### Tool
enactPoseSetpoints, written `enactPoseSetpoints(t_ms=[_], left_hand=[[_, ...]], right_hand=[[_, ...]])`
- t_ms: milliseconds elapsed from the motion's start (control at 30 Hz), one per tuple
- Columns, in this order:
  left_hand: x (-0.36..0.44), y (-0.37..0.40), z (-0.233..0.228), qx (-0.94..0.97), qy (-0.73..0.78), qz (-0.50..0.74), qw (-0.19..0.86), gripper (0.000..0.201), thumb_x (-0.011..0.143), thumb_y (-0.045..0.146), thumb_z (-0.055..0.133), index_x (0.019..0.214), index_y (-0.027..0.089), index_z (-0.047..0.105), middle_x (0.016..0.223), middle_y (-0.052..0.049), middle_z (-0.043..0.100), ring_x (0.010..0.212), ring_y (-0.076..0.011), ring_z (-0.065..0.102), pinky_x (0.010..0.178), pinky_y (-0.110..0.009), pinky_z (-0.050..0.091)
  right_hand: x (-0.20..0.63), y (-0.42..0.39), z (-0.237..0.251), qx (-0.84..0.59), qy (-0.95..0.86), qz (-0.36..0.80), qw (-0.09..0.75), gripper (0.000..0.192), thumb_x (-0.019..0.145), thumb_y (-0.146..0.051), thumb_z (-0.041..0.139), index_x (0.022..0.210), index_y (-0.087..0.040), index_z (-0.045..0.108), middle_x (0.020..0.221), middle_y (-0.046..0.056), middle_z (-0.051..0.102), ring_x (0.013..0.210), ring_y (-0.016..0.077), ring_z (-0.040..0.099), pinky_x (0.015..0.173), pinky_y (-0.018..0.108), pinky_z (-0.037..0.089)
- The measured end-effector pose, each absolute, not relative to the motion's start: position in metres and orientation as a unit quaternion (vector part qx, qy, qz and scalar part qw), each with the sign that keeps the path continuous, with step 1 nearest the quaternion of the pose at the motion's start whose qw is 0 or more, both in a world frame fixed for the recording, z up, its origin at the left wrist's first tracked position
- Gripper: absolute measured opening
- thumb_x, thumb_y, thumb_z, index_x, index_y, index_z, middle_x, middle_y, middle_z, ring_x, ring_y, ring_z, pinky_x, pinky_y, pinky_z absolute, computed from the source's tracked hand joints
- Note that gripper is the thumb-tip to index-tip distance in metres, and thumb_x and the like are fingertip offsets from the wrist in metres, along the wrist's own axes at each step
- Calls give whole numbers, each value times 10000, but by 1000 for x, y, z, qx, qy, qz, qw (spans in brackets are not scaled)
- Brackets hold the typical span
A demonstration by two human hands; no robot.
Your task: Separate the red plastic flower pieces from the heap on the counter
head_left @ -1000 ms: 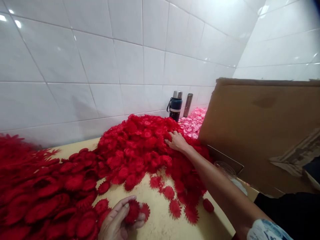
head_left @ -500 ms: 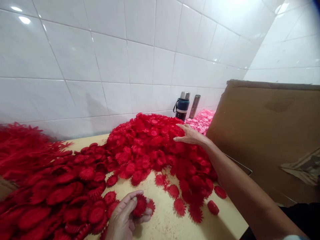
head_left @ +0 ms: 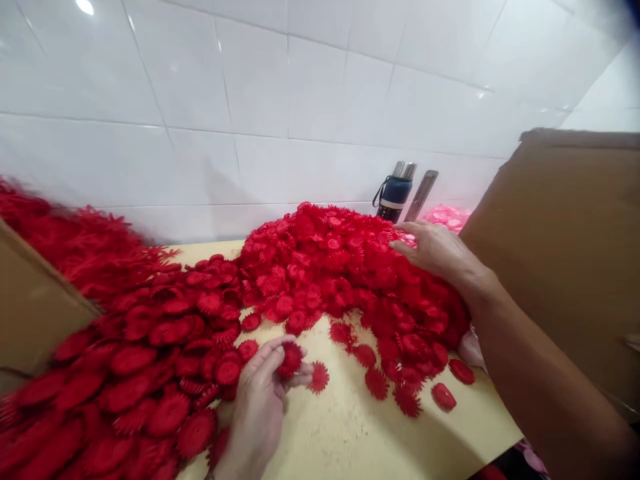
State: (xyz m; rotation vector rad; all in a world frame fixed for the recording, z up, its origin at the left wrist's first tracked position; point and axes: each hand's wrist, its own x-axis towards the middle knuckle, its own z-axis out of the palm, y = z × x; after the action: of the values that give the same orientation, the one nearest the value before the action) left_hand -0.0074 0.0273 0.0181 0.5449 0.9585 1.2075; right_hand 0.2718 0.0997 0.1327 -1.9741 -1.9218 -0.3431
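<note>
A red flower piece was pinched in the left hand above the worktop. The right hand was laid flat and open on the red pile, beside a cardboard box whose contents were hidden.

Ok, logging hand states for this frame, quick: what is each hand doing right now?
Left hand: closed on a red flower piece, pinched at the fingertips.
Right hand: open, fingers spread flat on the red flower pile, holding nothing.

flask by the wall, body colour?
Dark blue flask with a silver cap, seen in the head view.
</note>
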Motion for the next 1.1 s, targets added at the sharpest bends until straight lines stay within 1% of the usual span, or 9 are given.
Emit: enactPoseSetpoints(t_ms=[67,133,200,267,367,533,667,833,1100], left_hand=[[-11,29,22,229,424,576,660,227,647,219,637,845,127,578,648,-9,646,548,-167,634,541,-278,513],[-16,32,25,225,420,611,632,205,654,208,626,837,128,583,644,-2,643,540,-156,627,548,-274,511],[-19,34,28,226,420,633,610,189,657,198,616,830,127,590,645,-3,649,533,-146,622,551,-267,508],[-21,36,30,223,422,645,597,175,653,194,612,813,127,593,639,-4,653,525,-140,620,551,-261,505],[-22,38,31,210,422,646,600,194,643,201,622,822,136,590,655,-5,663,531,-143,626,543,-254,499],[-22,36,29,203,422,638,611,222,647,223,636,844,133,587,645,-3,653,547,-151,629,513,-243,479],[-19,33,29,203,425,624,623,231,664,254,634,846,122,580,661,-17,654,550,-156,625,512,-255,471],[-19,33,27,177,425,623,632,190,655,250,633,787,133,562,653,-27,650,546,-159,621,506,-255,453],[-20,36,15,182,424,595,658,294,626,305,651,848,128,578,641,-49,653,479,-173,607,455,-263,436]], right_hand=[[246,91,124,-665,-712,-99,203,379,845,-383,473,1142,-178,589,1102,125,613,943,266,605,824,433,473],[217,88,105,-597,-784,12,169,384,840,-411,485,1155,-215,581,1131,100,599,950,230,601,803,379,497],[190,92,79,-529,-839,73,106,554,777,-473,553,1282,-261,467,1256,102,517,1099,275,516,852,417,471],[168,100,50,-497,-861,51,96,717,719,-537,586,1346,-264,373,1373,135,385,1220,350,379,921,517,386],[146,113,19,-509,-854,13,109,792,675,-590,596,1365,-332,307,1420,135,300,1201,406,364,888,601,342],[128,114,-1,-511,-853,-29,106,566,756,-555,524,1271,-338,431,1278,137,442,975,332,513,762,499,418],[125,118,-11,-509,-854,-50,100,237,802,-252,514,1027,-277,586,969,95,560,826,245,520,635,347,421],[132,130,-12,-491,-863,-50,106,224,759,-51,435,805,-211,585,838,60,540,725,186,501,542,262,369],[149,143,56,-496,-850,-58,169,197,773,-71,459,881,-185,579,824,34,496,746,135,497,638,221,391]])
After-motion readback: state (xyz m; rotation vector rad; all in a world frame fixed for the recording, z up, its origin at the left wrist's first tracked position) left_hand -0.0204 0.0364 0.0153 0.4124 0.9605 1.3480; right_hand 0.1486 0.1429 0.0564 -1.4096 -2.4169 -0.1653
